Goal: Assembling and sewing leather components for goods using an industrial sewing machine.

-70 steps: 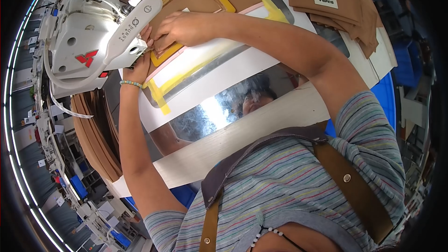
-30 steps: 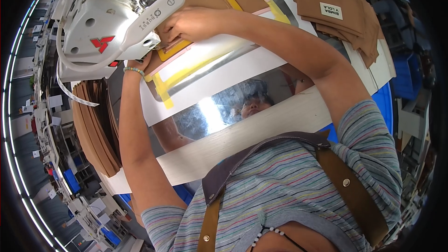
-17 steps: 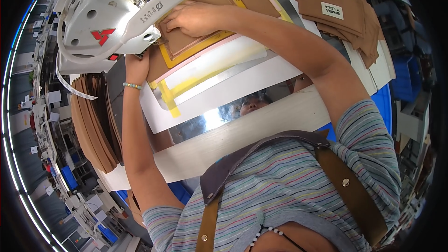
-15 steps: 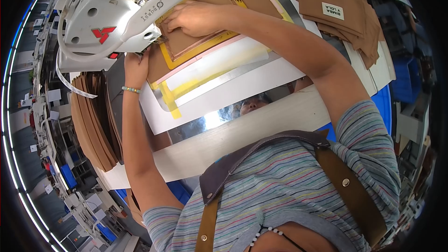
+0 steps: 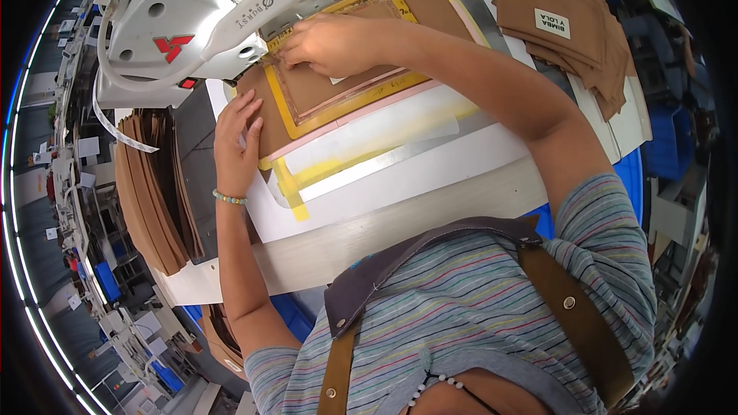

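My left hand [image 5: 238, 142] is open, fingers a little apart, resting on the left edge of a brown fabric piece [image 5: 269, 119] beside the sewing machine head. On that fabric lies a yellow rectangular frame [image 5: 350, 101] with a brown inner border. My right hand [image 5: 330, 44] reaches over the frame, its bent fingers gathered and its fingertips on the frame's far left corner, close to the machine. What they grip, if anything, is hidden. Below the right palm peeks the edge of a small white label [image 5: 337, 80]. Under the fabric is a white template board [image 5: 369, 204] with yellow tape strips.
The white sewing machine head [image 5: 146, 46] overhangs the far left. Folded brown pieces [image 5: 150, 192] stand in a row at the left. Brown fabric pieces [image 5: 553, 11], the top one with a white label, are stacked at the right. A pale tabletop [image 5: 400, 232] runs along my front.
The template board, fabric and yellow frame have shifted toward me, covering the shiny strip near the table edge. My left hand has come out from under the machine head, fingers now spread.
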### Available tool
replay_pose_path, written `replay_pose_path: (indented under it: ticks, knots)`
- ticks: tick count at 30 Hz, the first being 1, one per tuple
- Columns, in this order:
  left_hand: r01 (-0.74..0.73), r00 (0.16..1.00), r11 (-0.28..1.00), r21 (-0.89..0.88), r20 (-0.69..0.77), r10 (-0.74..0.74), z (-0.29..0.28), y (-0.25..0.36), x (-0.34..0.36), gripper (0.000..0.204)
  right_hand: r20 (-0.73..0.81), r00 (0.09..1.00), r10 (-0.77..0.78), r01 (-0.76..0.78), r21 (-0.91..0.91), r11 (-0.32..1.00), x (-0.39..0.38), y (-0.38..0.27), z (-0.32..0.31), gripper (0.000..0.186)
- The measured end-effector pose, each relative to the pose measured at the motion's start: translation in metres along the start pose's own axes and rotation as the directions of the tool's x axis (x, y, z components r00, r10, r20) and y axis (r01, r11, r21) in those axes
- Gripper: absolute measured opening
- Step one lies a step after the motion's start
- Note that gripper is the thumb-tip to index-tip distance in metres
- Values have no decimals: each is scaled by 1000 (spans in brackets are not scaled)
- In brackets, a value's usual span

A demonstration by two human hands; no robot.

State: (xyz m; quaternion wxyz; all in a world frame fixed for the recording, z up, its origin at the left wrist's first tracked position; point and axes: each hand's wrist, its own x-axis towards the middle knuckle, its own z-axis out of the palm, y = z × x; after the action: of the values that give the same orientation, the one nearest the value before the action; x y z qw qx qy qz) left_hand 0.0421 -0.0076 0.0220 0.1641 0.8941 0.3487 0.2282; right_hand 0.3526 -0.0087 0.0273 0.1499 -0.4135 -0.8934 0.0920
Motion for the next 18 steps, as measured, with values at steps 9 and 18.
replay_pose_path:
  ticks: [9,18]
  knots:
    - [-119,991,990,71,71,114,2,34,1,35,-1,994,107,-105,-187,977,-56,3,-25,36]
    - [-247,963,952,182,159,219,21,41,14,47,-233,962,142,-240,-476,846,-141,14,-17,38]
